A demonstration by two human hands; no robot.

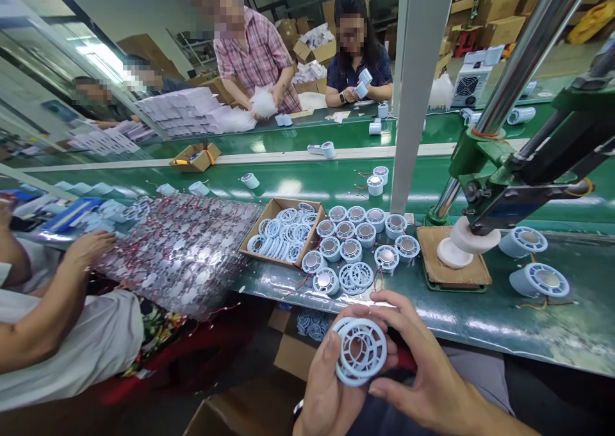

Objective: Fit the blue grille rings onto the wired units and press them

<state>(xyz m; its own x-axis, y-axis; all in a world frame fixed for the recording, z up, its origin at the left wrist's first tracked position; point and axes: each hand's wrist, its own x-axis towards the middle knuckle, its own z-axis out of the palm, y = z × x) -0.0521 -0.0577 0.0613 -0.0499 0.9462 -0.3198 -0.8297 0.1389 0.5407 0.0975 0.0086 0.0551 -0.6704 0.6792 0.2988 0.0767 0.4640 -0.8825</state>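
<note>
Several light-blue plastic rings with spoked openings (382, 349) sit stacked a little askew in my left hand (324, 385), its fingers and thumb wrapped about them. My right hand (427, 369) is beside the rings on their right, thumb and forefinger spread wide; whether its fingertips touch them is hard to tell. On the bench just beyond my hands lie more loose rings (355, 277). Behind these, round light-blue housings with silver discs (344, 230) stand in a cluster. A cardboard box (307, 260) full of the same rings is left of the cluster.
A green hand press (509, 180) stands right over a white round base (454, 253), with two housings (539, 279) beyond it. Wired discs on plastic sheeting (177, 250) spread at left, near a co-worker's hand (91, 247). A grey post (420, 96) rises mid-bench. People sit across the green belt.
</note>
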